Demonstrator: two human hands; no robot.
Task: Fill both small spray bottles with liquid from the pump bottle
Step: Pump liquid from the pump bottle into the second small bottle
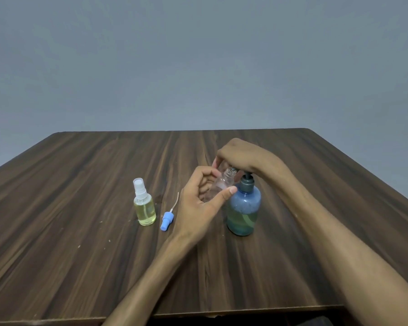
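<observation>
Empty spray bottle (222,184): clear plastic, cap off, threaded neck bare. Held tilted, mouth up and to the right, tucked right under the spout of the pump bottle (244,208). Looks dry inside; no liquid level visible, though the hand covers its lower part. Tilt likely serves to bring the narrow mouth in line with the spout so little is spilled.

Left hand (198,203) grips this bottle: fingers curled round the far side, thumb pressed along the near side. The hold looks meant to keep the neck steady against the pump.

Right hand (240,156) rests on top of the pump head, fingers bent down over it and hiding the spout tip. Whether the head is pressed down at this instant cannot be told. Placement suits a downward push.

Pump bottle stands upright on the table (80,184), blue translucent body, dark collar, greenish liquid in roughly the lower third, pale film above.

Blue spray cap (167,221) with its thin dip tube lies on the table just left of the left hand, set aside so the neck is open.

Second spray bottle (144,205) stands further left, upright, white sprayer fitted, yellowish liquid nearly to the shoulder. Judged already filled; one bottle remains.
</observation>
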